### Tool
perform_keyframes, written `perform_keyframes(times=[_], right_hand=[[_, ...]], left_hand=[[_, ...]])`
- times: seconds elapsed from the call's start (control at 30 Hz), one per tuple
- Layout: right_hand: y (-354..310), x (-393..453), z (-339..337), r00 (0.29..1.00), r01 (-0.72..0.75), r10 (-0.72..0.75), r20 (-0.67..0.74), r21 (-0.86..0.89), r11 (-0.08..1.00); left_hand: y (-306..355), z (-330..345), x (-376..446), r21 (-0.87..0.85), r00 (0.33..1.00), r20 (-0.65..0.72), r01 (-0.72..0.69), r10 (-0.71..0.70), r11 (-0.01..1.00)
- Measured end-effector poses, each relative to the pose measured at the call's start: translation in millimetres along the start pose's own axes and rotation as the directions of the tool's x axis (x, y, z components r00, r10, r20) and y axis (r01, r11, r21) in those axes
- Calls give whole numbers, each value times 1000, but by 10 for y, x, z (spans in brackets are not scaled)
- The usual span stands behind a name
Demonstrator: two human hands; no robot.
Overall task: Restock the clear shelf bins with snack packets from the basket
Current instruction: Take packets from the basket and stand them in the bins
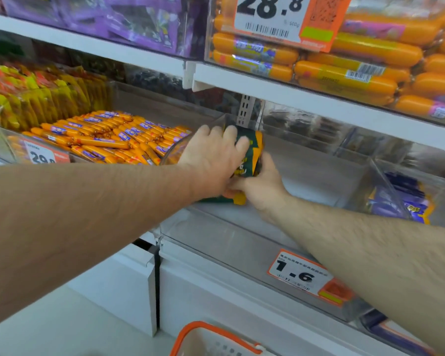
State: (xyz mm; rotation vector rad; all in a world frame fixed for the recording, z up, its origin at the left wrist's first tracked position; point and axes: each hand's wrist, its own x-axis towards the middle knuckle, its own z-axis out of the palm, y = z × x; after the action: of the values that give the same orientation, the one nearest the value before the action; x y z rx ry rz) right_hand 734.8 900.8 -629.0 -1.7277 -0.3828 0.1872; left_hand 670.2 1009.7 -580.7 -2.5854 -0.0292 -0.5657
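Both my hands reach into a clear shelf bin (242, 242) on the middle shelf. They hold a bunch of green and orange snack packets (253, 155) between them, at the bin's back left. My left hand (213, 155) covers the packets from the left and above, fingers curled over their top. My right hand (260, 186) grips them from below and the right. Most of the bin's floor to the right of the packets is bare. The basket (208, 337), white with an orange rim, shows at the bottom edge; its contents are out of view.
Left of this bin, another clear bin holds orange sausage sticks (113, 137). To the right is a bin with purple packets (401, 199). The shelf above carries large orange sausages (357, 70) and purple packs (129, 24). A price tag "1.6" (301, 273) hangs on the bin front.
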Motion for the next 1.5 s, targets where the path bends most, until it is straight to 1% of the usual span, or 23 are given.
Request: perform_keyframes(times=[0.03, 0.07, 0.2, 0.23, 0.33, 0.43, 0.5, 0.53, 0.57, 0.6, 0.67, 0.7, 0.73, 0.77, 0.87, 0.9, 1.0, 1.1, 1.17, 1.27, 1.4, 1.5], right_hand=[[-14, 1, -9, 999, 30, -31, -24, -34, 999], [-28, -7, -13, 999, 35, -37, -27, -80, 996], [-76, -66, -7, 998, -52, 56, 6, -258, 965], [-77, -72, 10, 997, -80, 78, -18, -289, 954], [-78, -98, 58, 969, -236, 188, -161, -368, 899], [-20, -62, 81, 941, -322, 239, -239, -422, 847], [13, -26, 104, 920, -379, 286, -268, -422, 823], [25, -17, 109, 919, -386, 303, -251, -426, 818], [55, 4, 111, 925, -379, 325, -197, -426, 821], [81, 20, 112, 931, -360, 348, -108, -421, 833], [75, 29, 108, 909, -341, 406, 94, -389, 855], [73, 38, 102, 899, -334, 412, 152, -370, 867], [76, 41, 91, 901, -322, 399, 171, -353, 879], [86, 46, 82, 909, -317, 385, 160, -333, 888], [95, 40, 78, 937, -318, 345, 49, -283, 905], [96, 48, 100, 941, -315, 337, 42, -257, 913], [156, 139, 154, 944, -279, 306, 128, -191, 941], [362, 338, 102, 923, -280, 308, 233, -145, 949], [419, 403, 69, 916, -279, 311, 253, -153, 948], [407, 388, 59, 927, -251, 288, 242, -172, 953], [29, 68, 26, 937, -237, 290, 193, -256, 937], [-156, -80, -67, 940, -234, 296, 171, -311, 921]], left_hand=[[3, 0, -17, -2, 999, -33, -8, 8, 1000], [6, 20, -27, -9, 999, -33, -21, 20, 1000], [-14, 106, -30, -34, 997, 30, -71, 72, 997], [-18, 106, -41, -31, 996, 34, -80, 81, 996], [-33, 91, -81, -31, 995, 23, -96, 97, 995], [-48, 127, -82, -43, 996, -21, -90, 89, 995], [-40, 123, -63, -80, 997, 34, -67, 69, 995], [-31, 122, -51, -96, 995, 75, -54, 61, 994], [-23, 127, -42, -114, 992, 110, -41, 54, 993], [-16, 131, -35, -132, 990, 137, -29, 47, 991], [-12, 143, -24, -148, 984, 175, -18, 44, 989], [-15, 146, -21, -152, 982, 183, -19, 47, 988], [-19, 139, -21, -159, 982, 184, -18, 48, 987], [-18, 131, -22, -171, 982, 183, -16, 48, 985], [-14, 122, -31, -205, 983, 177, -8, 45, 979], [-21, 128, -34, -214, 983, 178, -2, 41, 977], [-52, 143, -35, -258, 981, 190, 17, 33, 966], [-49, 149, -25, -266, 980, 193, 11, 42, 964], [-50, 146, -26, -264, 982, 183, 7, 43, 964], [-68, 138, -41, -286, 980, 192, 9, 48, 958], [-95, 71, -43, -291, 969, 239, 12, 61, 957], [-138, -34, -56, -328, 966, 253, 44, 43, 944]])
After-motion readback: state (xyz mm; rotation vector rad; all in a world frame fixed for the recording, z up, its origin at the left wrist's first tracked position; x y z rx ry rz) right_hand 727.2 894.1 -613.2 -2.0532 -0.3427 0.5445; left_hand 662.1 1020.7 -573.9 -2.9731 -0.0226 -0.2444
